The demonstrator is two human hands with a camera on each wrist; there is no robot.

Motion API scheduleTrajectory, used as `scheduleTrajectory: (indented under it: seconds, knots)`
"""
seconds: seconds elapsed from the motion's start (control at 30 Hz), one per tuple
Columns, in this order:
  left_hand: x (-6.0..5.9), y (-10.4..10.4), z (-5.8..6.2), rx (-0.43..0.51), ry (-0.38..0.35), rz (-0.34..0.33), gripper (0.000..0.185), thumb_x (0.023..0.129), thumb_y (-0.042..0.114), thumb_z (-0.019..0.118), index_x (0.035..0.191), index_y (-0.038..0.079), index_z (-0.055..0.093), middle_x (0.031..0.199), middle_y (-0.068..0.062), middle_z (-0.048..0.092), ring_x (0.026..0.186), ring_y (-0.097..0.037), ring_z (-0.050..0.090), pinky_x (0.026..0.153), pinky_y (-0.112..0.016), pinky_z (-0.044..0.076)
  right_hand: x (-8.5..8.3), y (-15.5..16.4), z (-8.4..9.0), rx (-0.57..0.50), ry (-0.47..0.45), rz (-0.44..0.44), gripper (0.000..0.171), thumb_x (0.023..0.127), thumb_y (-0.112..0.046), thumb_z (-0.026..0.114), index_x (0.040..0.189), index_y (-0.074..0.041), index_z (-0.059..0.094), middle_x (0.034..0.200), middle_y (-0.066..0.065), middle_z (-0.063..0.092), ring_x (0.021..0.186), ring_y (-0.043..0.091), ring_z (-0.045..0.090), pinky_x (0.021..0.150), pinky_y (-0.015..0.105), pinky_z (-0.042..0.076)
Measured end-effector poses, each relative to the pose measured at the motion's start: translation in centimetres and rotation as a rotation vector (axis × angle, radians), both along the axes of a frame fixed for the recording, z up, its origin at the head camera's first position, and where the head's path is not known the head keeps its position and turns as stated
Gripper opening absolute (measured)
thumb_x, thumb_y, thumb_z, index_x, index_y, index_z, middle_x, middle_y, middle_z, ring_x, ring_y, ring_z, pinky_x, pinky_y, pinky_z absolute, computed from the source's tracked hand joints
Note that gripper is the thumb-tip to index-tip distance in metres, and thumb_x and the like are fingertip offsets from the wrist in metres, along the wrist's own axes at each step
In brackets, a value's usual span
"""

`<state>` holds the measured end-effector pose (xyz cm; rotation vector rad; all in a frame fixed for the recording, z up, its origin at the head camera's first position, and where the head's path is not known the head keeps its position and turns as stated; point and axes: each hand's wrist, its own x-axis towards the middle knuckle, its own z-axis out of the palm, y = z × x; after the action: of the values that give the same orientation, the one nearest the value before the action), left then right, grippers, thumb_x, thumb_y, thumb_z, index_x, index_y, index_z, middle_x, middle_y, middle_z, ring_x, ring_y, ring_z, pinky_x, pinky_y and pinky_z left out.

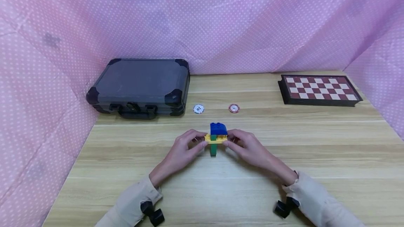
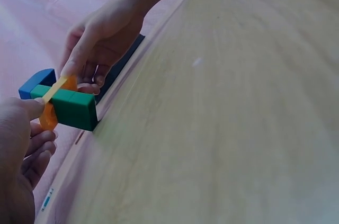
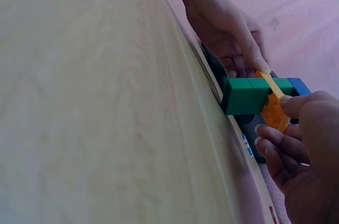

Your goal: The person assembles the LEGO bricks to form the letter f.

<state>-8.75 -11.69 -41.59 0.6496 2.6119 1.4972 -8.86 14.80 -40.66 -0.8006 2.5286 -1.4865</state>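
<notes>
Left hand (image 1: 184, 150) and right hand (image 1: 244, 147) pinch yellow plate (image 1: 216, 138) ends; blue brick (image 1: 218, 128) above, green brick (image 1: 213, 147) beneath

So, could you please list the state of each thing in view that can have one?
Case: closed, lying flat on the table.
Chessboard: folded shut, flat, no pieces on it.
Brick stack: assembled, blue on yellow plate on green, held above the table.
Left hand: pinching the yellow plate's left end.
Right hand: pinching its right end.
White chip: lying flat.
Red chip: lying flat.
</notes>
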Motion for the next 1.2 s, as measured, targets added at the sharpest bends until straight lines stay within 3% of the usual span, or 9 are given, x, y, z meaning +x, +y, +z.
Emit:
scheduleTrajectory:
  seconds: [0.83,1.2]
  knots:
    - [-0.4,1.0,0.1,0.016,-0.035,0.089,0.024,0.099,0.018,0.073,0.12,0.009,0.072,0.108,0.004,0.069,0.096,-0.01,0.063,0.087,-0.033,0.055,-0.4,-0.4,-0.5,-0.002,0.017,-0.066,0.019,0.104,-0.012,0.065,0.119,-0.001,0.07,0.105,0.006,0.073,0.092,0.016,0.068,0.082,0.033,0.057]
    - [-0.4,1.1,0.1,0.04,-0.034,0.097,0.022,0.1,0.018,0.071,0.119,0.007,0.073,0.107,0.002,0.069,0.093,-0.012,0.064,0.085,-0.033,0.055,-0.5,-0.7,-0.6,0.009,0.049,-0.092,0.023,0.103,-0.012,0.065,0.123,-0.001,0.07,0.114,0.008,0.073,0.096,0.016,0.069,0.083,0.033,0.057]
